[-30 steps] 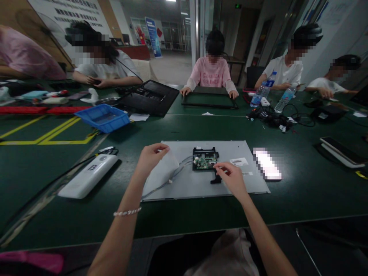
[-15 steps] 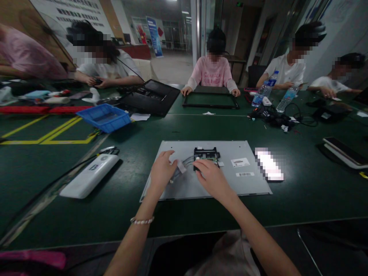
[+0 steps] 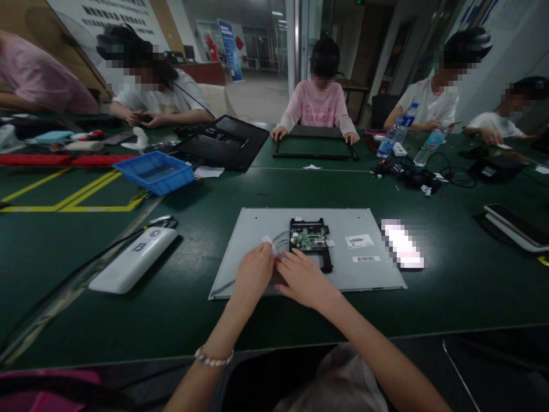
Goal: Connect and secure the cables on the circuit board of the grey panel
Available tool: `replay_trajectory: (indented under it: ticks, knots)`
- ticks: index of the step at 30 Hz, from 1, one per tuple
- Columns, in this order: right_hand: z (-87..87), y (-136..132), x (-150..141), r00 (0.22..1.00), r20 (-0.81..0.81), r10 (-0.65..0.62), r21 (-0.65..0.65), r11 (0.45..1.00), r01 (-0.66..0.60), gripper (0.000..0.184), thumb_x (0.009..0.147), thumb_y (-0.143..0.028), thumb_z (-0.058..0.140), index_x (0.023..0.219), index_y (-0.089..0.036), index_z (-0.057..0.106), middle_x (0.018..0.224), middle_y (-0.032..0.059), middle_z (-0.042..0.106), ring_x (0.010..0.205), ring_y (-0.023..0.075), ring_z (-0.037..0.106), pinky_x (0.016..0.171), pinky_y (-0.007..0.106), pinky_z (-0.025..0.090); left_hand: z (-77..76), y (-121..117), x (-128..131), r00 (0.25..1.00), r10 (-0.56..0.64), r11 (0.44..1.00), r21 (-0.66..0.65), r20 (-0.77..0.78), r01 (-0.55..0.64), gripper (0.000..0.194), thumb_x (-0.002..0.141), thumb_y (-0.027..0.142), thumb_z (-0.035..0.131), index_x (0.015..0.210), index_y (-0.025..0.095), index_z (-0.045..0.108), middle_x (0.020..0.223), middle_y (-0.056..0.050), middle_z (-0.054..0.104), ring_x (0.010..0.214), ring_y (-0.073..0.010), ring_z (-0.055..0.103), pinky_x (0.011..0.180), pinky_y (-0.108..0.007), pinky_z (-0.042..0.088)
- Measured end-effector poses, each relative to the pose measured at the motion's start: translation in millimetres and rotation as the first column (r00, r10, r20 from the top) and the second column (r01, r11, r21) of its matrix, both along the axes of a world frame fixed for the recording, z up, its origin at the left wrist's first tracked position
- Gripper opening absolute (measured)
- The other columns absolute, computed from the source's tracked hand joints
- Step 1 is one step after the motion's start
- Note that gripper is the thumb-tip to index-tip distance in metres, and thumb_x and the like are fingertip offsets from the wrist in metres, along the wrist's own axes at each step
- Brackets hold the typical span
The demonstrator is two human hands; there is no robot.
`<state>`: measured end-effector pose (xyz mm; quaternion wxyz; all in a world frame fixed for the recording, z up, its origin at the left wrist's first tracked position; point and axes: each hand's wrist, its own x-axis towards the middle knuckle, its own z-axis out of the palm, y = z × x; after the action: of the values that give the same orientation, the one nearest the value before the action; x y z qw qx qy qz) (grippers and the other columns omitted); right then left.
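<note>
A flat grey display panel (image 3: 240, 240) lies face down on the green table. On its back sits a black bracket (image 3: 328, 260) with a green circuit board (image 3: 306, 240). Thin grey cables (image 3: 281, 236) run leftward from the board, beside a small white tag (image 3: 266, 239). My left hand (image 3: 255, 272) is closed over the cables near that tag, its fingertips partly hidden. Touching or nearly touching it, my right hand (image 3: 302, 277) reaches in with bent fingers, the thumb apart from them. Another stretch of cable (image 3: 223, 288) shows at the panel's near left corner.
Left of the panel lies a white power bank (image 3: 132, 260) with a cord; right of it, a lit phone (image 3: 402, 245). Farther back are a blue bin (image 3: 154, 171), a black monitor shell (image 3: 223, 143), tangled cables (image 3: 407, 174) and bottles (image 3: 431, 146). Across the table, a person holds a black frame (image 3: 315, 157).
My hands have come together over the cables, left of the bracket. The right hand has moved left, uncovering the circuit board. The left hand has moved right and nearer to me.
</note>
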<state>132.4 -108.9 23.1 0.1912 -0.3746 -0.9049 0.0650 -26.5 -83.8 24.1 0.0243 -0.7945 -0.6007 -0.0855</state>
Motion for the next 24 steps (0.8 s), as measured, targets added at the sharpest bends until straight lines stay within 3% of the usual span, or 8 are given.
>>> replay_trajectory:
  ticks: [5, 8, 12, 15, 18, 21, 24]
  knots:
    - [-8.8, -21, 0, 0.998, -0.043, -0.055, -0.051, 0.997, 0.052, 0.069, 0.084, -0.051, 0.051, 0.136, -0.007, 0.038, 0.139, 0.0181, 0.042, 0.132, 0.0279, 0.033, 0.111, 0.045, 0.021, -4.9, 3, 3, 1.0, -0.006, 0.999, 0.035, 0.004, 0.006, 0.027, 0.089, 0.014, 0.041, 0.115, 0.012, 0.049, 0.12, -0.018, 0.058, 0.107, -0.0243, 0.058, 0.089, -0.034, 0.045]
    - [-6.6, -30, 2, 0.997, -0.047, -0.062, -0.071, 0.996, 0.059, 0.065, 0.086, -0.049, 0.048, 0.134, -0.006, 0.04, 0.139, 0.0186, 0.042, 0.133, 0.029, 0.03, 0.111, 0.048, 0.02, -5.0, 6, 4, 0.999, 0.009, 0.999, 0.044, 0.036, -0.01, 0.028, 0.088, 0.017, 0.042, 0.115, 0.013, 0.049, 0.119, -0.016, 0.059, 0.104, -0.0243, 0.059, 0.089, -0.034, 0.045]
    - [11.6, -32, 24, 0.993, -0.098, -0.061, -0.116, 0.992, 0.049, 0.049, 0.09, -0.04, 0.046, 0.131, -0.014, 0.045, 0.13, 0.0111, 0.054, 0.129, 0.0251, 0.037, 0.109, 0.047, 0.025, -4.3, 12, -1, 0.995, -0.003, 0.999, 0.039, 0.098, -0.001, 0.027, 0.087, 0.02, 0.045, 0.112, 0.016, 0.052, 0.106, -0.012, 0.064, 0.095, -0.0237, 0.062, 0.083, -0.035, 0.047]
    - [24.6, -21, 58, 0.974, -0.181, -0.135, -0.144, 0.983, 0.11, 0.032, 0.09, -0.031, 0.047, 0.118, -0.018, 0.056, 0.121, 0.0073, 0.059, 0.122, 0.0217, 0.044, 0.105, 0.04, 0.033, -2.4, 17, -7, 0.98, -0.053, 0.993, 0.116, 0.19, 0.031, 0.02, 0.087, 0.022, 0.046, 0.102, 0.016, 0.057, 0.109, -0.011, 0.062, 0.1, -0.0237, 0.06, 0.089, -0.037, 0.045]
    - [25.8, -1, 98, 0.904, -0.242, -0.352, -0.227, 0.926, 0.3, 0.024, 0.089, -0.019, 0.043, 0.104, -0.018, 0.062, 0.108, 0.0068, 0.063, 0.105, 0.0192, 0.055, 0.096, 0.036, 0.04, 3.0, 16, -10, 0.959, -0.101, 0.977, 0.207, 0.264, 0.046, 0.02, 0.09, 0.024, 0.042, 0.099, 0.016, 0.059, 0.115, -0.011, 0.06, 0.105, -0.023, 0.056, 0.095, -0.037, 0.042]
    - [17.9, 22, 130, 0.858, -0.222, -0.464, -0.319, 0.866, 0.386, 0.023, 0.086, -0.015, 0.045, 0.101, -0.018, 0.062, 0.106, 0.0074, 0.064, 0.101, 0.0201, 0.057, 0.092, 0.037, 0.042, 8.9, 9, -9, 0.967, -0.148, 0.977, 0.185, 0.207, 0.109, 0.023, 0.09, 0.029, 0.045, 0.104, 0.016, 0.058, 0.112, -0.01, 0.061, 0.103, -0.0239, 0.057, 0.093, -0.038, 0.043]
    - [9.5, 41, 143, 0.851, -0.224, -0.475, -0.402, 0.84, 0.363, 0.031, 0.08, -0.014, 0.053, 0.109, -0.018, 0.059, 0.113, 0.0086, 0.061, 0.103, 0.0203, 0.056, 0.09, 0.035, 0.044, 11.3, -1, -5, 0.982, -0.172, 0.978, 0.134, 0.079, 0.161, 0.026, 0.086, 0.027, 0.051, 0.108, 0.017, 0.058, 0.111, -0.01, 0.063, 0.102, -0.0267, 0.058, 0.089, -0.041, 0.044]
